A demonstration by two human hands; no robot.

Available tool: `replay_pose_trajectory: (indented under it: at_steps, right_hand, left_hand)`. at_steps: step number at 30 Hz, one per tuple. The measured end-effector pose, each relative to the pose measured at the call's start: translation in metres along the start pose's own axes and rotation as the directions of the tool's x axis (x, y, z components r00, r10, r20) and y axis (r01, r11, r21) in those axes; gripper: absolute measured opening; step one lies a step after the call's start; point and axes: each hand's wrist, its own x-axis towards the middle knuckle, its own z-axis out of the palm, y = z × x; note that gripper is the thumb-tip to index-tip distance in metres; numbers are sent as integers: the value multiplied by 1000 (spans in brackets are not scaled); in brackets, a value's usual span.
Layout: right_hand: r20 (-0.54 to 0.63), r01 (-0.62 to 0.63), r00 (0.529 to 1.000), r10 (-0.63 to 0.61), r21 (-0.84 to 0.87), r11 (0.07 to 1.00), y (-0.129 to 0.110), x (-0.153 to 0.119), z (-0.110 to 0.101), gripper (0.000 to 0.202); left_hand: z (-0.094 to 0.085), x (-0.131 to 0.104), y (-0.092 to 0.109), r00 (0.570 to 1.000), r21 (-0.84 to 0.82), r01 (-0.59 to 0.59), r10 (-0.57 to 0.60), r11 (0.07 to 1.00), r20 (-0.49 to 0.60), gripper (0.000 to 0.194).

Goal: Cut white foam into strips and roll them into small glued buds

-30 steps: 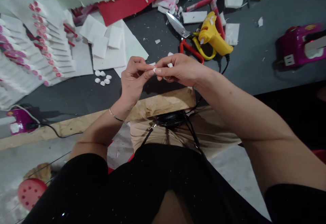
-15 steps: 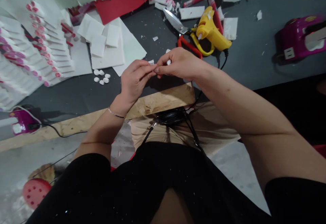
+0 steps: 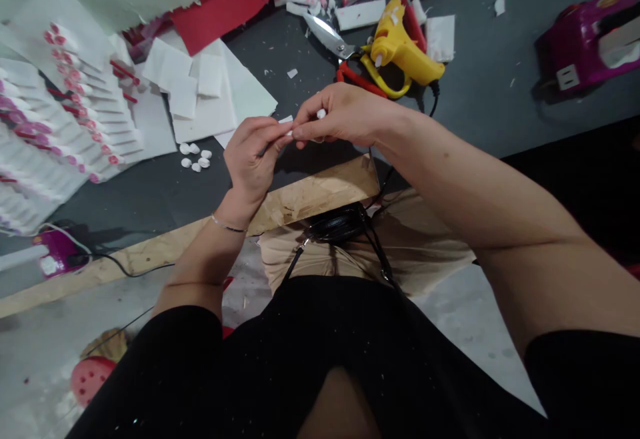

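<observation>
The left hand (image 3: 250,159) and the right hand (image 3: 346,116) met over the dark gray table (image 3: 480,86), close to its wooden edge (image 3: 320,191). Their fingertips were pressed together, pinching a small white piece (image 3: 286,120) between them. Most of it was hidden. A white bit (image 3: 321,114) poked out by the right hand's bent fingers. Some little white balls (image 3: 204,162) lay left of the left hand. Scissors (image 3: 327,36) and a yellow glue gun (image 3: 407,52) lay just past the right hand.

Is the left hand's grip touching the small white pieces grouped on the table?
Apart: the head view shows dark tabletop between left hand and grouped pieces.
</observation>
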Motion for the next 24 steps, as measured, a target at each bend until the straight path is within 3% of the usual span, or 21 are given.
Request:
replay_pose_trajectory:
  at_steps: [3, 8, 11, 16, 24]
  right_hand:
    - [-23, -4, 1000, 3, -39, 999, 0, 1, -2, 13]
    - [-81, 48, 995, -64, -187, 981, 5, 3, 1, 15]
    - [-115, 59, 989, -89, -238, 969, 6, 3, 5, 17]
    - [-114, 34, 992, -52, -155, 987, 0, 2, 5, 17]
    - [27, -49, 999, 46, 113, 992, -2, 4, 2, 15]
  left_hand:
    - [1, 0, -4, 1000, 49, -18, 18, 999, -3, 38]
    - [1, -1, -5, 993, 118, -12, -2, 993, 118, 43]
    - [2, -2, -4, 992, 138, -16, -2, 990, 126, 43]
    - [2, -1, -3, 995, 57, 70, -74, 996, 68, 40]
    - [-1, 1, 12, 985, 7, 168, -168, 986, -29, 39]
